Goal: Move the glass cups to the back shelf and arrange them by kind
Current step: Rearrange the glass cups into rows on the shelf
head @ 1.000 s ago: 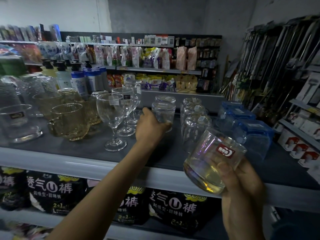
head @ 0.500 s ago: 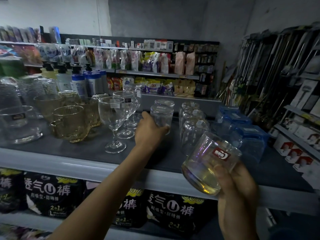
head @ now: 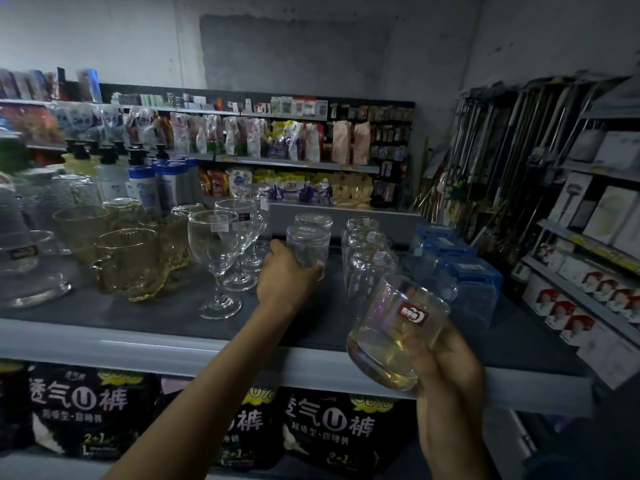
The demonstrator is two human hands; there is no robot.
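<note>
My left hand [head: 287,275] grips an upturned tumbler [head: 306,245] standing on the shelf [head: 138,344], while my right hand [head: 446,362], nearer me and rightward, clasps the labelled tumbler [head: 394,327], tilted, mouth angled up toward the shelf.

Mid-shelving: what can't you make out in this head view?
All head view.
Clear tumbler in the left hand: its bottom is behind the hand; on the shelf or lifted, cannot tell.
Red label on the tinted tumbler in the right hand: text blurred.
Large glass at far left: cut by the frame edge.
Blue glasses: dim and overlapping, count unclear.
</note>
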